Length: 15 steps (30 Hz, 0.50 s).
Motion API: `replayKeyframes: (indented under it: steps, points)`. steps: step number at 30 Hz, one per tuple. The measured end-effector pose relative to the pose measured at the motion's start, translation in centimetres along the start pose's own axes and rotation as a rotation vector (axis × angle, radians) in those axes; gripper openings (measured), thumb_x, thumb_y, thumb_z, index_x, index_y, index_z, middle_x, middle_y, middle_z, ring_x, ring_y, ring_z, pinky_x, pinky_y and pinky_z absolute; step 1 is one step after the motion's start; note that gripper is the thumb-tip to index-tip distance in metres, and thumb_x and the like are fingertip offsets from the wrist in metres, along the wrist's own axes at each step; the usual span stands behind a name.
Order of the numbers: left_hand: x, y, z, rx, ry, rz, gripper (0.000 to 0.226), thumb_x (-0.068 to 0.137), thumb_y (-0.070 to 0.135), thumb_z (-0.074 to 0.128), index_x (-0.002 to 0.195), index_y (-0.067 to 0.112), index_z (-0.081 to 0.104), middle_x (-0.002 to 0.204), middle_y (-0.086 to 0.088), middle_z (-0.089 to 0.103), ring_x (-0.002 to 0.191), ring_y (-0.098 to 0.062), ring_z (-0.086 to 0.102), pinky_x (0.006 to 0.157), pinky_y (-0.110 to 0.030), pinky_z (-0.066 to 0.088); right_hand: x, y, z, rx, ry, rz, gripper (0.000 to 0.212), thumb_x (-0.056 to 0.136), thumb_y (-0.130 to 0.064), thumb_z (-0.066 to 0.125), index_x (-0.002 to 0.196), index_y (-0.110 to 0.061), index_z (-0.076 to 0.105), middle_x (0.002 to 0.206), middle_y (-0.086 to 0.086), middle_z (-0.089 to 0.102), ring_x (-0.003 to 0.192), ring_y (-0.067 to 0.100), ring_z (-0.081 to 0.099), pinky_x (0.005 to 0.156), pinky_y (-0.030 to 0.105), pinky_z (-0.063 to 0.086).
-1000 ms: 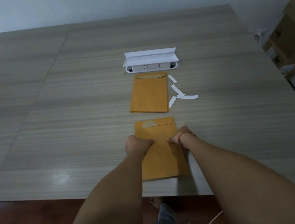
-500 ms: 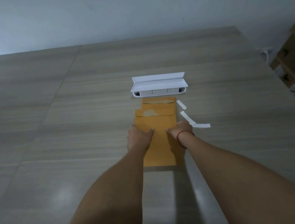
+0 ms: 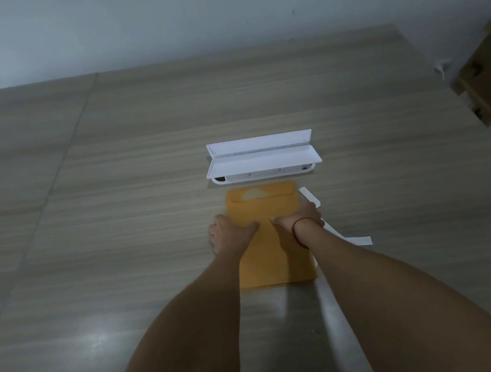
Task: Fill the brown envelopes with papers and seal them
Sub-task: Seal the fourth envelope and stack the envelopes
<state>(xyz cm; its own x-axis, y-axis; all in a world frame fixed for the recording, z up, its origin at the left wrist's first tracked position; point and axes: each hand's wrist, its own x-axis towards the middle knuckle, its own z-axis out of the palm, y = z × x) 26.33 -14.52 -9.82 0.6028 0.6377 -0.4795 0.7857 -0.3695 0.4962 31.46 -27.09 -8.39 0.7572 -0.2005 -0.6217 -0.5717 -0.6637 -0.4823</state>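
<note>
- Grey wall behind, wood-grain tabletop (image 3: 117, 200) ahead of you, dim light, with cardboard boxes (image 3: 489, 81) stacked off the far right edge.
- Your brown envelope (image 3: 273, 262) lies flat at the centre, just short of the white open-lidded tray (image 3: 263, 161); its flap end with the pale half-moon notch points at the tray. Whether more envelopes sit beneath it, you cannot tell from this angle.
- White paper strips (image 3: 357, 240) lie scattered just beside its right edge, one partly under your wrist.
- Expect the envelope to be light, thin and bendy, and likely to slide easily on this smooth top. It creases if pinched hard in the middle. Take it by the long side edges or near the flap, where the fold stiffens it.
- Your left hand (image 3: 231, 233) rests palm down across the envelope's left edge, fingers lying together and pointing inward, pressing rather than pinching.
- Your right hand (image 3: 298, 219) mirrors it on the right edge, fingers turned inward, a red band at the wrist. Fingertips of both nearly meet at the midline.
- Both forearms reach out nearly straight, wrists low, weight on the paper. To lift, you would need to curl fingertips under an edge first.
</note>
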Motion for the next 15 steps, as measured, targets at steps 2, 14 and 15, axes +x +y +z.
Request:
replayKeyframes:
  steps: [2,14,15]
  points:
    - [0.0,-0.5,-0.3,-0.115,-0.041,-0.034,0.091,0.066,0.049,0.079,0.135,0.007,0.037,0.13,-0.014,0.05,0.123,-0.034,0.049,0.101,-0.046,0.046,-0.2,0.0,-0.3,0.02,-0.104,0.028,0.071,0.074,-0.042,0.079,0.128,-0.006,0.052,0.127,0.014,0.06,0.116,0.033,0.058,0.093,0.041,0.051]
    - [-10.5,-4.3,-4.7,-0.2,0.042,0.311,0.092,0.067,0.051,0.08,0.13,0.009,0.028,0.131,-0.011,0.042,0.124,-0.029,0.044,0.099,-0.044,0.044,-8.9,5.5,-1.9,0.176,-0.306,-0.352,0.085,0.056,-0.054,0.077,0.13,-0.024,0.049,0.123,-0.002,0.062,0.114,0.023,0.06,0.099,0.043,0.05]
    - [-11.4,-4.8,-4.6,-0.193,0.077,0.33,0.09,0.067,0.052,0.08,0.127,0.009,0.028,0.13,-0.011,0.043,0.123,-0.03,0.045,0.098,-0.045,0.045,-10.1,6.0,-2.4,0.144,-0.276,-0.386,0.084,0.061,-0.051,0.077,0.133,-0.022,0.045,0.127,-0.002,0.059,0.118,0.023,0.057,0.101,0.044,0.048]
